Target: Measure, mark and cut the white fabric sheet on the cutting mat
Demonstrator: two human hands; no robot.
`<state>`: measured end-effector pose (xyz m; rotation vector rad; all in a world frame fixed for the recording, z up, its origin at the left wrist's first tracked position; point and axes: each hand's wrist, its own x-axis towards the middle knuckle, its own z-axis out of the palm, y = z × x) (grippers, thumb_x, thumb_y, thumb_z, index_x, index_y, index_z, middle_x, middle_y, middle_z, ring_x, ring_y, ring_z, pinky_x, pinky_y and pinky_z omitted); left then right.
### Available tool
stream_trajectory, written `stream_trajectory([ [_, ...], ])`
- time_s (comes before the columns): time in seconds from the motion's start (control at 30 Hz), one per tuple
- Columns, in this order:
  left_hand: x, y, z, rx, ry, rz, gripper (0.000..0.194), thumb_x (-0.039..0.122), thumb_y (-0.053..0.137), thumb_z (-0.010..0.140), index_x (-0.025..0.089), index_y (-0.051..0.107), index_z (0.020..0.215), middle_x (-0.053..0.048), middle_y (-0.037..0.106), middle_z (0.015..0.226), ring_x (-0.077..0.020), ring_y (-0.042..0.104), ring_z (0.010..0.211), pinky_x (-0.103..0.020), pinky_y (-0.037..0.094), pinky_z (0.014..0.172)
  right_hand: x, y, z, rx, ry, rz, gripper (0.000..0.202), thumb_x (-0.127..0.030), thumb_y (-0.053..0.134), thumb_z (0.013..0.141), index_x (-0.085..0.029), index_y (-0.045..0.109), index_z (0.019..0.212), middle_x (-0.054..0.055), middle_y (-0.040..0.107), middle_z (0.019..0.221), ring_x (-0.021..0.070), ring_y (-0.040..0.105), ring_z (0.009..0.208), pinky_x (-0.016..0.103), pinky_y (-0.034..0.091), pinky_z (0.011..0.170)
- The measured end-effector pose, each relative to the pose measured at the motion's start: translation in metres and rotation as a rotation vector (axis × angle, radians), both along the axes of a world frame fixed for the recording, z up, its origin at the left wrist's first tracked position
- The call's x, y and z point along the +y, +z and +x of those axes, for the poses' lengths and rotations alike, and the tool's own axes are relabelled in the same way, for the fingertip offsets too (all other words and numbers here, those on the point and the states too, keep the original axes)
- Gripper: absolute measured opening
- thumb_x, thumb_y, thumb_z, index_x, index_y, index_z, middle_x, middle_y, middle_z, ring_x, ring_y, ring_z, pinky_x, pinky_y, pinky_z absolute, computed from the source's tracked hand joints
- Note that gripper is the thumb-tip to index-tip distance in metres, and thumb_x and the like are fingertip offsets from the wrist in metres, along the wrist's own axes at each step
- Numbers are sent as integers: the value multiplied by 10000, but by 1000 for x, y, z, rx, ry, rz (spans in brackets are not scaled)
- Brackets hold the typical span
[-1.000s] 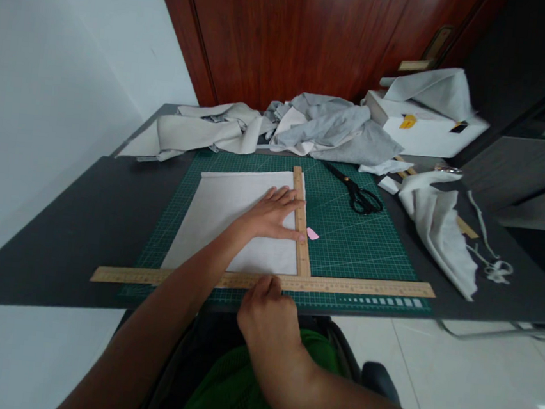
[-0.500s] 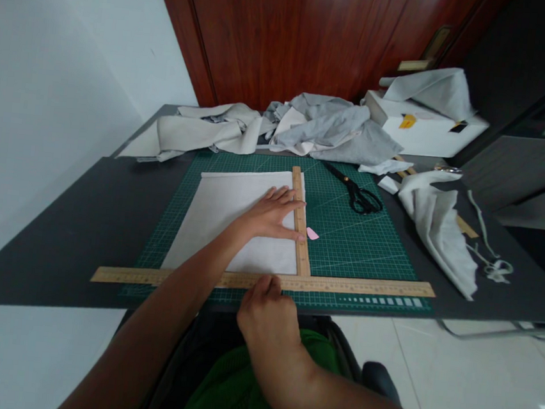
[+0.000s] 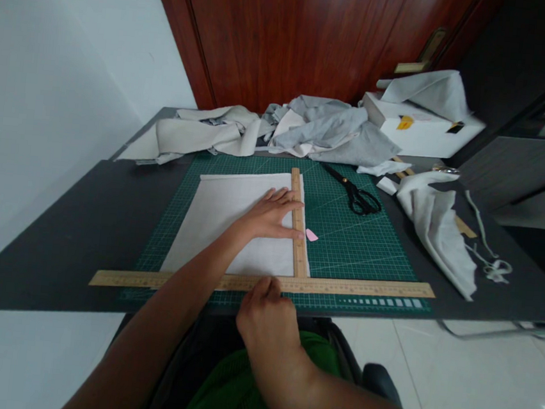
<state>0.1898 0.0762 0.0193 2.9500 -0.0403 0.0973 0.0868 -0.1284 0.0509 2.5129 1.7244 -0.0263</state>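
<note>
My left hand [image 3: 271, 216] lies spread across a white cloth [image 3: 218, 212], its fingertips and thumb on a short wooden ruler [image 3: 299, 252]. This ruler runs up near the cloth's right edge, a thin strip of cloth showing beyond it. Across the cloth's near edge lies a long wooden ruler [image 3: 356, 286], at about a right angle to the short one. My right hand [image 3: 269, 313] is closed at the long ruler's near edge, fingers curled onto it; the fingertips are partly hidden. A small pink chip [image 3: 311, 235] sits just right of the short ruler.
Under the cloth is a green cutting mat [image 3: 364, 252]. Black scissors [image 3: 357, 196] lie on it at the upper right. Crumpled grey fabric [image 3: 342, 131] and pale fabric [image 3: 206, 137] line the back. A white box [image 3: 424, 129] and a cloth scrap [image 3: 439, 220] are at right.
The short ruler's near end has shifted slightly left, showing more of the cloth's right edge. Both hands keep nearly the same places; the view has moved a little.
</note>
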Motion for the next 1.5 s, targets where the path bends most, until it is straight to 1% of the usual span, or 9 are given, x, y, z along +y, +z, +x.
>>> stream_trajectory([
  [0.17, -1, -1, 0, -16, 11, -8, 1065, 847, 596, 810, 185, 323, 1598, -156, 344, 1677, -346, 257, 1571, -495, 138, 1285, 0, 0, 0, -16, 3, 15, 326, 21, 509, 883, 9, 724, 1128, 319, 715, 1118, 328, 743, 888, 349, 610, 523],
  [0.23, -1, -1, 1, -4, 18, -2, 1091, 861, 577, 810, 176, 298, 1611, -160, 323, 1688, -355, 232, 1581, -495, 133, 1284, 0, 1, 0, 9, 0, 15, 317, 22, 523, 880, 11, 722, 1126, 320, 714, 1114, 330, 742, 893, 356, 616, 538],
  [0.47, -2, -2, 1, 20, 28, 24, 1080, 869, 539, 829, 190, 280, 1629, -142, 295, 1704, -359, 206, 1589, -495, 131, 1284, 2, 1, 1, 26, -5, -13, 324, 24, 510, 894, 3, 724, 1136, 291, 725, 1078, 301, 738, 874, 324, 609, 534],
  [0.57, -2, -2, 1, 23, 33, 27, 1082, 873, 533, 827, 200, 274, 1633, -138, 292, 1705, -361, 205, 1590, -498, 126, 1284, 1, -1, 0, 4, -2, -7, 333, 15, 508, 901, 3, 720, 1157, 305, 719, 1113, 307, 739, 890, 327, 612, 540],
  [0.7, -2, -3, 1, 20, 30, 29, 1082, 885, 521, 824, 208, 278, 1632, -135, 291, 1706, -362, 203, 1590, -500, 119, 1284, 1, -2, 0, -1, -3, 2, 348, 26, 493, 885, 22, 718, 1151, 306, 720, 1087, 314, 742, 868, 340, 611, 516],
  [0.87, -1, -5, 2, 23, 21, 40, 1103, 896, 504, 828, 182, 272, 1635, -144, 272, 1711, -369, 184, 1593, -506, 106, 1288, 3, -2, 1, -3, -1, -13, 346, 27, 488, 882, 12, 728, 1130, 281, 731, 1044, 293, 742, 831, 315, 602, 503],
  [1.07, -2, -5, 2, 29, 24, 36, 1078, 884, 513, 831, 224, 255, 1643, -118, 263, 1719, -365, 176, 1597, -500, 98, 1291, 1, -1, 0, -27, -2, 0, 318, 19, 518, 879, 2, 728, 1117, 284, 726, 1051, 306, 741, 855, 323, 600, 515],
  [1.23, -3, -2, 2, 54, 32, 34, 1111, 888, 520, 822, 195, 248, 1647, -136, 244, 1721, -379, 172, 1595, -524, 102, 1287, 2, 0, 1, -25, -1, 3, 318, 27, 500, 876, -5, 737, 1085, 270, 728, 1016, 293, 736, 822, 312, 589, 495],
  [1.5, -2, -3, 2, 32, 33, 20, 1095, 886, 538, 813, 207, 279, 1633, -131, 290, 1708, -361, 188, 1593, -502, 120, 1290, 1, -1, 0, -65, 9, 5, 341, 33, 494, 861, 5, 734, 1101, 284, 732, 1047, 289, 739, 815, 309, 588, 492],
])
